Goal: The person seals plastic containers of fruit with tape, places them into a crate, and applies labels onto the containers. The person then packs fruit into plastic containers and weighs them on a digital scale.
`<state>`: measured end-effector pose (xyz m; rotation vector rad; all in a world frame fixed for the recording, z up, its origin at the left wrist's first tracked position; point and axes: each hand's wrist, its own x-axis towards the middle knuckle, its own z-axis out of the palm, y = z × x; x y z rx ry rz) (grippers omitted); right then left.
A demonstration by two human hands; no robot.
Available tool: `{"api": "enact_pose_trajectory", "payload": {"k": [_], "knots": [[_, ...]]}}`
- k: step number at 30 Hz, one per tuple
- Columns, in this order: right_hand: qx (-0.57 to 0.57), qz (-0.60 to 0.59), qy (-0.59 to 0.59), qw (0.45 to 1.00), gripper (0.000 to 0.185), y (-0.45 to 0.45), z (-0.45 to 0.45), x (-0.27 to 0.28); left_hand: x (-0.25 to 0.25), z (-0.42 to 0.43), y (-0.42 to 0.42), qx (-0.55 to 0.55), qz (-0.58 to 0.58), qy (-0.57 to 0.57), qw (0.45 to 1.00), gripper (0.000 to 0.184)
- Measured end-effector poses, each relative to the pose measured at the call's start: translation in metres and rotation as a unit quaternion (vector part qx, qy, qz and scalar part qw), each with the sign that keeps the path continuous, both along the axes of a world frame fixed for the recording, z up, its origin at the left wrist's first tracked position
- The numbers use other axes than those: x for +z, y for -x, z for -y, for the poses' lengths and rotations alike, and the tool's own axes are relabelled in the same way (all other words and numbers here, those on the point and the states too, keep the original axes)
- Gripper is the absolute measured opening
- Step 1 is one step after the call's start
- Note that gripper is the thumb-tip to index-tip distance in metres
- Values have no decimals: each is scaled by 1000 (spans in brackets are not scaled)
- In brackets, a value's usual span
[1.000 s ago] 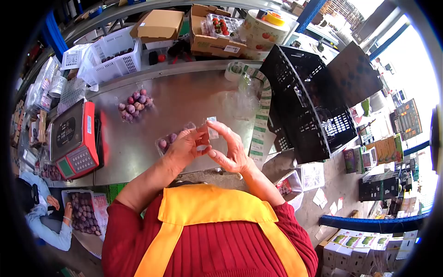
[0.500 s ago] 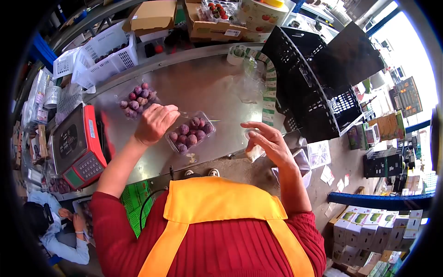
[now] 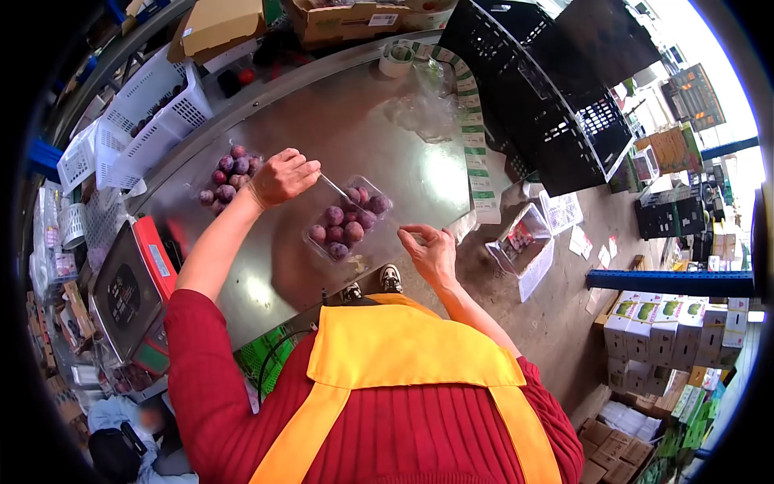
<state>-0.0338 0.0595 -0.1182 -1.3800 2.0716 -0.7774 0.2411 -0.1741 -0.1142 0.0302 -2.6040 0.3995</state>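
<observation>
A clear plastic punnet of dark purple plums (image 3: 345, 224) rests on the metal table in front of me. My left hand (image 3: 284, 177) is closed above its left side, pinching a thin, shiny strip of clear plastic (image 3: 335, 187) that slants down toward the fruit. Low at the punnet's right corner is my right hand (image 3: 431, 252), thumb and fingertips pressed together. What it pinches, if anything, is too fine to make out. Behind my left wrist sits a second group of plums (image 3: 231, 171), partly hidden by the arm.
A red scale (image 3: 153, 258) stands at the left, near a white basket (image 3: 153, 121). Along the right table edge runs a strip of green-and-white labels (image 3: 476, 137) beside crumpled clear plastic (image 3: 427, 109). Black crates (image 3: 548, 105) rise beyond it. Another person (image 3: 121, 444) is at lower left.
My right hand has moved left and closed from spread fingers to a pinch near the punnet. My left hand has risen slightly with the strip. The view has shifted.
</observation>
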Motion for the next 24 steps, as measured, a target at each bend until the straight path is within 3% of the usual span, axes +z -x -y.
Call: {"api": "enact_pose_trajectory", "payload": {"k": [1,6,12,14,18,24], "knots": [[-24,-11,23,999,34,-5,-3,-5,-2,2,2,3,-8,-1,1000,12],[-95,126,-82,984,37,-8,-4,-22,-11,12,8,-5,-28,-22,999,15],[-118,180,-111,970,36,-13,1,-22,-23,15,2,11,-41,-28,999,12],[-107,142,-95,979,36,-17,6,-24,-26,13,-1,34,-39,-34,998,11],[-86,83,-101,988,37,-23,13,-27,-65,4,3,36,-19,-65,997,12],[-103,185,-130,969,38,-25,19,-53,-112,-25,26,47,-8,-159,986,24]]}}
